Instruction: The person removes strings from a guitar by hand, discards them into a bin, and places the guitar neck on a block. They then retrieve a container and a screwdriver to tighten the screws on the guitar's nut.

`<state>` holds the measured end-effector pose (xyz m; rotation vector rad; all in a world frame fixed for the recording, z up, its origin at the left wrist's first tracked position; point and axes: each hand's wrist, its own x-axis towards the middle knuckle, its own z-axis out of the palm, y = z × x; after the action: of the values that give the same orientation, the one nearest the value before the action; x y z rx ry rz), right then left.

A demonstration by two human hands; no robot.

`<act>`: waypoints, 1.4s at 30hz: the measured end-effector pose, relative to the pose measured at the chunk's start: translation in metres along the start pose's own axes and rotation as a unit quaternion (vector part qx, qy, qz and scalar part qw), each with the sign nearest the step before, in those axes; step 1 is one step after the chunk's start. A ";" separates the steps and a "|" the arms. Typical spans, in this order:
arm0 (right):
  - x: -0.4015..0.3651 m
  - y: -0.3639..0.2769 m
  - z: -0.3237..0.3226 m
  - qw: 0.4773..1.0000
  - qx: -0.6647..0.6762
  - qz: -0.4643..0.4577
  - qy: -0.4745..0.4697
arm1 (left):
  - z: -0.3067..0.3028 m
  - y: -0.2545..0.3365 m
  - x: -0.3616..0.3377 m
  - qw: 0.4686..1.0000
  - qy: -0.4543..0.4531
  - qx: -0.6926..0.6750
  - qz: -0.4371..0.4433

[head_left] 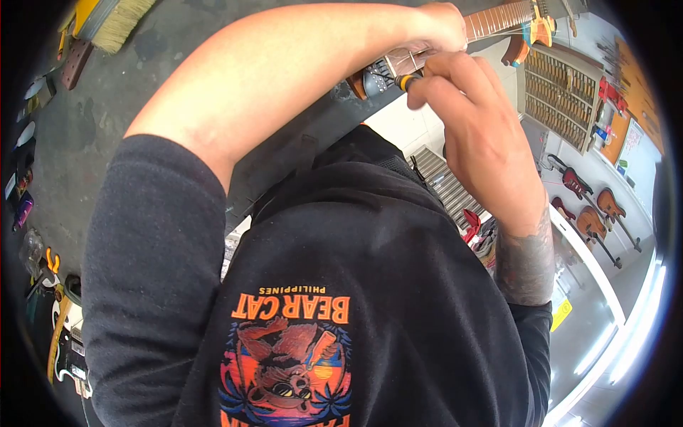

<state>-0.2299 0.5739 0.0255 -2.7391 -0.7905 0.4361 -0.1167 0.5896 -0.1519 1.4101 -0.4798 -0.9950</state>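
Across the top of the view lies a guitar (491,23) with a fretted neck; dark hardware with metal parts (379,77) shows at its near end. My left hand (442,27) is bent over the neck, curled and closed on it, its fingertips mostly hidden. Just below, my right hand (471,107) is closed around a screwdriver (406,82) with a yellow and black handle. The thin dark shaft points left, towards the metal parts. Whether its tip touches them I cannot make out.
Dark grey worktop (213,43) spreads to the left. A brush (122,25) and a brown block (77,62) lie at the upper left, orange-handled pliers (53,260) farther down. At right stand a rack of small parts (560,92) and several hanging guitars (590,220).
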 end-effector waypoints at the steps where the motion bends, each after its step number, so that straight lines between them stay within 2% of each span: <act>1: -0.001 0.001 0.001 1.000 0.000 -0.006 -0.001 | 0.000 0.002 -0.001 1.000 0.000 -0.007 -0.009; 4: -0.008 0.001 -0.001 1.000 0.004 0.026 0.012 | 0.003 -0.001 0.000 0.999 0.000 -0.030 -0.028; 7: -0.010 -0.010 -0.004 0.991 0.042 0.118 0.057 | 0.004 -0.004 0.003 0.998 -0.002 -0.051 -0.026; 10: -0.010 -0.008 -0.004 0.982 0.049 0.168 0.075 | 0.002 -0.003 0.001 0.998 -0.010 -0.062 -0.025; 16: -0.005 -0.003 0.009 0.967 0.042 0.236 0.084 | 0.004 -0.012 0.011 0.997 -0.020 -0.069 -0.013; 28: 0.000 0.005 0.013 0.982 0.024 0.165 0.088 | 0.006 -0.012 0.011 0.997 -0.001 -0.070 -0.016; 33: 0.001 0.008 0.017 0.980 0.026 0.174 0.088 | 0.006 -0.013 0.012 0.999 -0.002 -0.054 0.001; 36: 0.001 0.007 0.015 0.981 -0.010 0.179 0.069 | 0.006 -0.012 0.013 0.999 0.003 -0.048 -0.024; 40: 0.005 0.002 0.011 0.984 -0.105 0.144 0.017 | 0.004 -0.013 0.017 0.991 0.049 0.119 0.040; 42: 0.011 0.005 0.005 0.995 -0.082 0.047 0.017 | 0.004 -0.025 0.032 0.982 0.050 0.165 0.074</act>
<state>-0.2204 0.5768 0.0170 -2.9372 -0.7213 0.3551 -0.1103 0.5649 -0.1833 1.6830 -0.6887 -0.7427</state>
